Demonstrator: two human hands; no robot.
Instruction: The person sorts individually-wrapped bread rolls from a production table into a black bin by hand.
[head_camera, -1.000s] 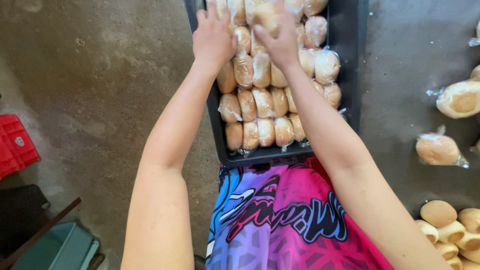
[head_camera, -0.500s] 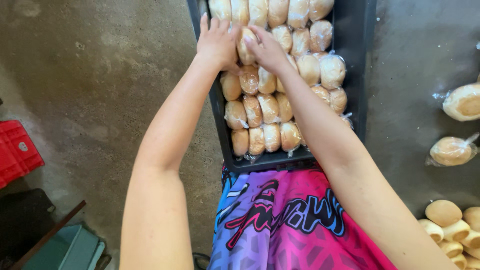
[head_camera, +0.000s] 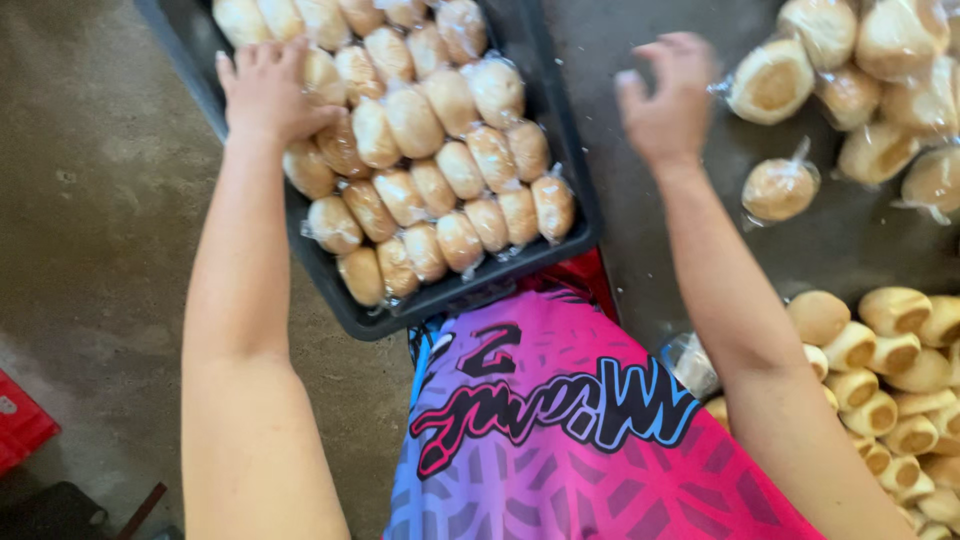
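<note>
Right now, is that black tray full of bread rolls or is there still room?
Nearly full. Bagged rolls sit in tight rows across the black tray; bare floor shows only at its right side. Its far end is out of view.

Tray packs: clear plastic bags of pale rolls (head_camera: 440, 170) lay packed in rows, far centre-left.
Loose packs: round clear-wrapped buns (head_camera: 779, 188) sat scattered far right.
</note>
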